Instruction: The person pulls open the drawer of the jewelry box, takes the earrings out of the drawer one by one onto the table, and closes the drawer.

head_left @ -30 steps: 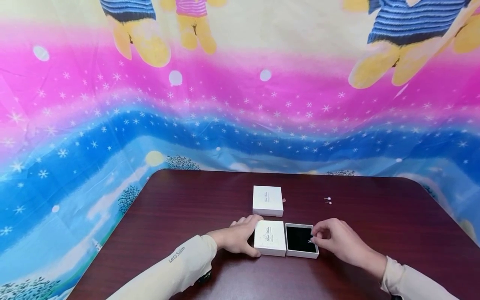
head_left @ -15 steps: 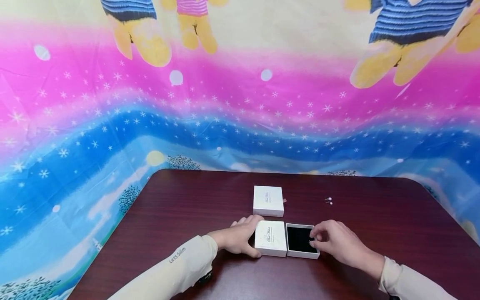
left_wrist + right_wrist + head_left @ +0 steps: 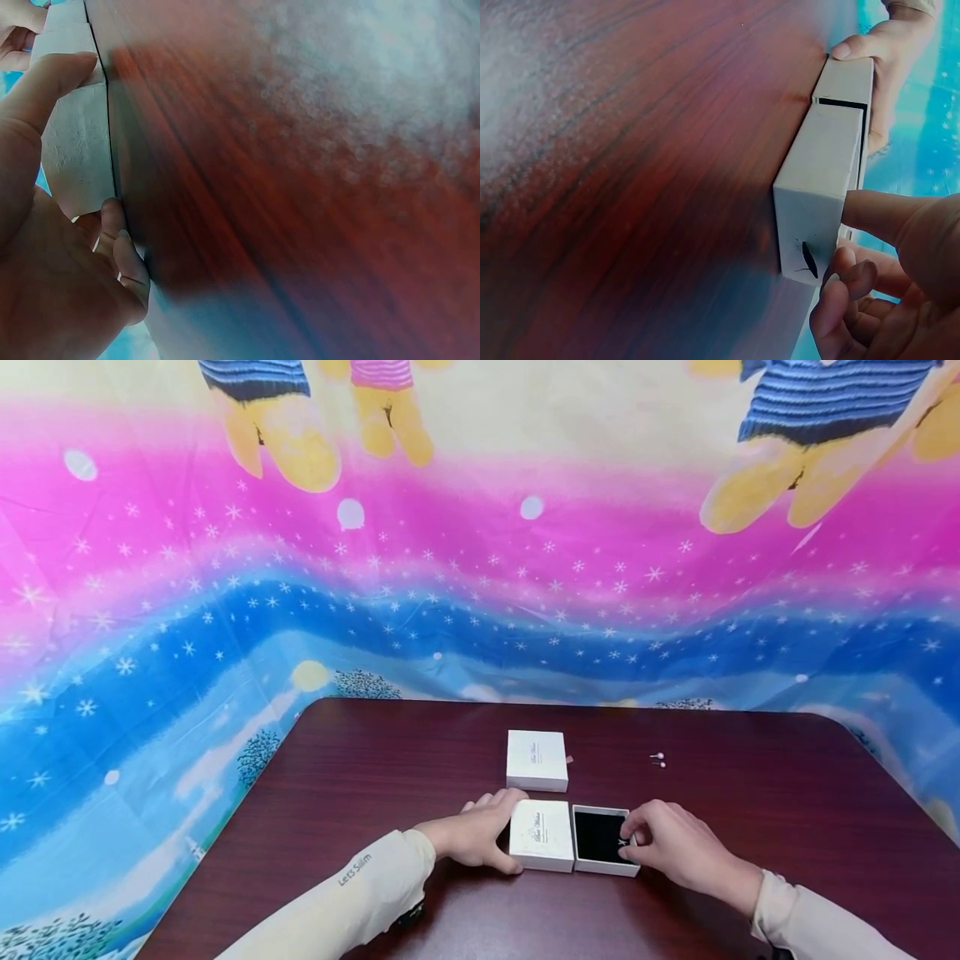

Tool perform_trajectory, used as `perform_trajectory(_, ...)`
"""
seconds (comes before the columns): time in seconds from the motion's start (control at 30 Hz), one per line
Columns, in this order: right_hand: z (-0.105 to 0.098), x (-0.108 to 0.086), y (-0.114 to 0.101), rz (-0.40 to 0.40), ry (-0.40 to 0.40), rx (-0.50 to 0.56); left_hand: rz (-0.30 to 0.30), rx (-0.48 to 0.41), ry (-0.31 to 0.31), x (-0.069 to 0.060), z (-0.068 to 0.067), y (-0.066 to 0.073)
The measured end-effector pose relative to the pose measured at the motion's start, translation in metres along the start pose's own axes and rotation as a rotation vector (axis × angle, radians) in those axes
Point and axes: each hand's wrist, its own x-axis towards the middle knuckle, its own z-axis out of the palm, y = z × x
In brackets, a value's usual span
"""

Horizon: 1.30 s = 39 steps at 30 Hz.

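My left hand (image 3: 476, 837) grips the white box sleeve (image 3: 540, 833), thumb at its near side and fingers at the far side. Against the sleeve's right end lies a white box tray (image 3: 603, 868) with a black pad (image 3: 597, 835) inside. Over the tray's right rim, my right hand (image 3: 678, 845) has its fingers curled, and they seem to pinch a small silver piece of jewellery (image 3: 622, 842) at the pad. In the right wrist view the thumb (image 3: 881, 214) lies at the tray's rim; the jewellery is hidden there.
Behind the sleeve stands a second white box (image 3: 536, 760) with a small pink tab. Two pearl-ended pins (image 3: 659, 757), probably earrings, lie at the back right of the dark wooden table (image 3: 390, 752). A printed cloth (image 3: 480, 568) hangs behind the table.
My right hand shifts slightly at the tray's right rim, and the silver piece shows more clearly now than half a second ago. The left hand and boxes stay put.
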Motion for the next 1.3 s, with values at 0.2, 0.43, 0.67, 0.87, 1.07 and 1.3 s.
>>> perform_trajectory(0.2, 0.0009, 0.0012, -0.0029, 0.011, -0.001, -0.009, 0.004, 0.009, 0.006, 0.0006, 0.001, -0.0012)
perform_trajectory(0.43, 0.0005, 0.0042, -0.0069, 0.048, -0.016, -0.028, -0.002, 0.014, 0.009, 0.0014, 0.0008, -0.0009)
perform_trajectory(0.67, -0.0011, 0.0067, -0.0097, 0.034, -0.016, -0.052, -0.001, 0.016, 0.01, 0.0014, 0.001, -0.0007)
perform_trajectory(0.87, -0.0016, 0.0071, -0.0095, 0.003, -0.026, -0.054, -0.002, 0.015, 0.008, 0.0012, 0.0009, -0.0002)
perform_trajectory(1.07, -0.0023, 0.0077, -0.0092, -0.056, -0.019, -0.074, -0.002, 0.019, 0.007, 0.0013, 0.0016, -0.0006)
perform_trajectory(1.3, -0.0018, 0.0087, -0.0076, -0.083, -0.016, -0.068, -0.003, 0.018, 0.011, 0.0015, 0.0023, -0.0014)
